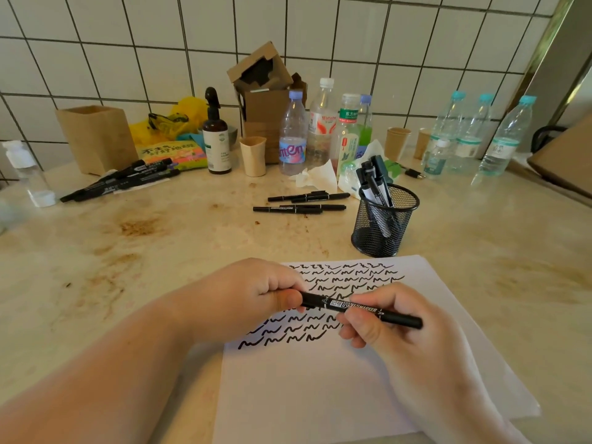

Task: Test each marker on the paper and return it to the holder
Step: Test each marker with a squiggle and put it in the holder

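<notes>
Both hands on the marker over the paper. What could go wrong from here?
1. The left hand grips one end of the marker, the right hand its barrel; a hard cap pull could streak the paper.
2. The mesh holder stands close behind; a jerk might tip it.

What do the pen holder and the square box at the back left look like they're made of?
The pen holder looks like black wire mesh, probably coated metal: you can see the markers through its grid. The square box looks like light wood or bamboo, matte, with flat tan panels; the grain is too faint to be sure.
</notes>
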